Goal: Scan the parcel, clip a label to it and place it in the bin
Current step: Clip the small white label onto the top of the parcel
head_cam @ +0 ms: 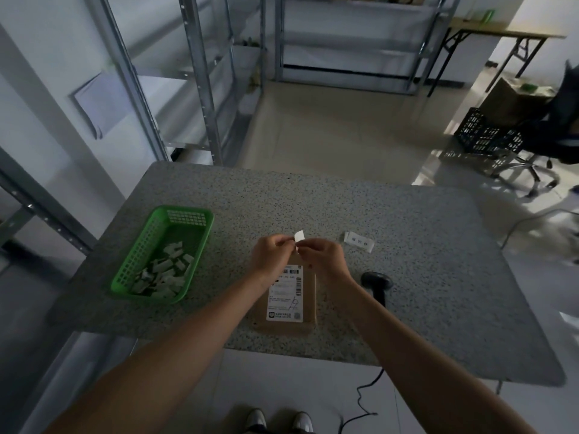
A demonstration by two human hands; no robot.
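Both hands, left hand [272, 252] and right hand [322, 256], pinch a small white label [299, 236] above the parcel [289, 297] near the desk's front edge; a loose pinch could drop it

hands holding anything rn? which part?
Both hands, left hand and right hand, pinch a small white label by its lower end, above the parcel's far end. Whether a clip is also held cannot be told.
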